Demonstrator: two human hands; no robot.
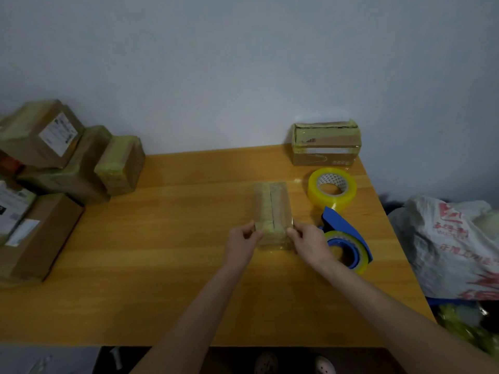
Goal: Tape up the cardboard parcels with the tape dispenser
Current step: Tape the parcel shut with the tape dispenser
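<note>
A small cardboard parcel [271, 205] wrapped in clear tape lies lengthwise on the wooden table [167, 252], its centre seam facing up. My left hand [244, 238] grips its near left corner and my right hand [307, 240] grips its near right corner. The blue tape dispenser [343, 238], loaded with a yellowish roll, lies on the table just right of my right hand. A spare roll of clear tape [332, 188] sits behind it.
Another taped parcel [325, 144] stands at the back right against the wall. Several cardboard parcels [54, 163] are stacked at the left. A white plastic bag [456, 247] lies beyond the table's right edge.
</note>
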